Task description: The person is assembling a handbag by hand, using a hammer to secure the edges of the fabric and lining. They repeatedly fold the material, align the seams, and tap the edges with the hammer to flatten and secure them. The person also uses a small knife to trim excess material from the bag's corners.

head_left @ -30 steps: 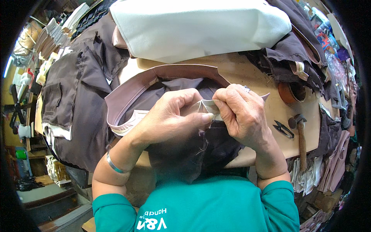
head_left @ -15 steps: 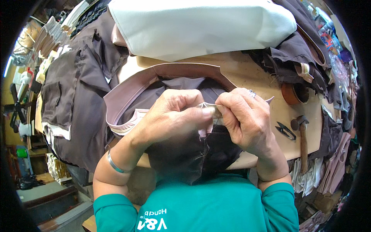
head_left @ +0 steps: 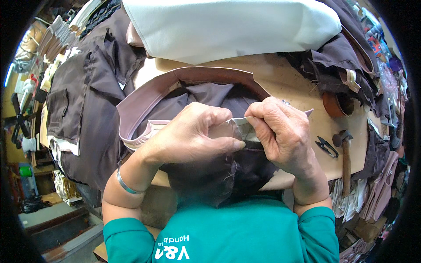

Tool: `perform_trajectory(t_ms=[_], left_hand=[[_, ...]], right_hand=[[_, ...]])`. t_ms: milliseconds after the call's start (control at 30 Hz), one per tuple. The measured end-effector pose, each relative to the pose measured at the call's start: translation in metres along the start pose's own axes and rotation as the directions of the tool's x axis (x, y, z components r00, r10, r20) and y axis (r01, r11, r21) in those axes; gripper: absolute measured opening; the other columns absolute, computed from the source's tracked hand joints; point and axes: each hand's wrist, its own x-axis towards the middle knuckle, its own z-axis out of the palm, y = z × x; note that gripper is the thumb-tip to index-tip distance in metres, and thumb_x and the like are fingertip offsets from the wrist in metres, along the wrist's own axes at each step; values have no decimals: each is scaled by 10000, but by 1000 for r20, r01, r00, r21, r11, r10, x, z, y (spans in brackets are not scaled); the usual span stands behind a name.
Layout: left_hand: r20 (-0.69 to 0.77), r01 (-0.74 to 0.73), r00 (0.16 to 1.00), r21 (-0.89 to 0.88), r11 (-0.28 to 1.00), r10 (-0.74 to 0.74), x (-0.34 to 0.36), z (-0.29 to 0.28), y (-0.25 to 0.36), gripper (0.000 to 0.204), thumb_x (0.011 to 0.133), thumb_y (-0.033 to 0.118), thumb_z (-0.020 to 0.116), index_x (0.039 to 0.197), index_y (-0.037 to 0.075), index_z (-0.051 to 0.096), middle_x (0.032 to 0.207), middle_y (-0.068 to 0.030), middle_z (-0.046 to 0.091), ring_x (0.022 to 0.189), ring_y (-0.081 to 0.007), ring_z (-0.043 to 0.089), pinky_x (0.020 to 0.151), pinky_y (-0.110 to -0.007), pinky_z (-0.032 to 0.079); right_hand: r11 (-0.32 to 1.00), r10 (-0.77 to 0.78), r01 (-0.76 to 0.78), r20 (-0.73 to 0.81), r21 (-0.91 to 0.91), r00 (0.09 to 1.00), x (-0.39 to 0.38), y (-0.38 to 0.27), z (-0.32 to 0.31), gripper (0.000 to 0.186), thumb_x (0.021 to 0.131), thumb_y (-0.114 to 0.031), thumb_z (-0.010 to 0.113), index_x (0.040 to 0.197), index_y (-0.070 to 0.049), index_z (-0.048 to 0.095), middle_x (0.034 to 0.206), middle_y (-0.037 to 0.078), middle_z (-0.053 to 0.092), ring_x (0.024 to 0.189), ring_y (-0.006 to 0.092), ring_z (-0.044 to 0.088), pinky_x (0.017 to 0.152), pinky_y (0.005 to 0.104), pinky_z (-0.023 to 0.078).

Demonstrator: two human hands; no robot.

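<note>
In front of me lies an unfinished bag, with a dusty-pink leather band (head_left: 151, 94) curving around a dark brown fabric lining (head_left: 199, 179). Between my hands runs a short pale strip (head_left: 240, 124) on the lining's near edge. My left hand (head_left: 195, 131) is closed around the strip's left part, its thumb lying along the near side. The thumb and forefinger of my right hand (head_left: 283, 131) pinch the strip's upper right end. Loose threads hang from the lining below the hands. What lies under my left fingers is hidden.
A large white sheet of material (head_left: 232, 30) covers the far side of the tan table (head_left: 285, 79). Dark fabric pieces (head_left: 98, 96) hang at the left. To the right are black thread snips (head_left: 327, 147), a wooden-handled hammer (head_left: 346, 166) and a brown round holder (head_left: 333, 106).
My left thumb has straightened and slid down, away from my right fingertips. More of the pale strip shows between my hands. The right hand keeps its pinch.
</note>
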Motion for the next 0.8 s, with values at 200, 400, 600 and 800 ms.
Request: perform_trajectory(t_ms=[200,400,600,800], left_hand=[[-1,-165,984,364,917,177,-1,0,-6,192,708,122,726,711,13,568,560,-68,555,504,-174,547,515,-252,404],[-40,-76,995,319,945,94,-4,-3,3,183,729,120,708,735,10,561,639,-60,598,631,-139,619,570,-258,442],[-124,-73,986,248,966,107,-15,-13,11,126,763,85,658,834,-2,602,753,-91,631,690,-137,622,610,-256,467],[-126,-199,927,633,748,353,-19,-7,8,175,734,10,618,908,2,608,786,-134,629,674,-242,633,589,-306,485]], right_hand=[[1000,7,-7,10,16,1000,0,1,2,161,698,9,633,831,-30,550,712,111,547,638,286,565,566,359,449],[998,48,-48,24,28,999,0,-1,2,145,707,5,637,822,-28,556,698,115,544,631,290,565,559,361,447],[990,88,-94,58,108,994,1,-3,-4,116,724,0,637,810,-15,560,700,123,548,631,293,564,553,360,441],[990,82,-89,62,110,995,2,-5,-2,108,732,0,630,812,-8,559,705,126,551,632,296,561,556,357,439]])
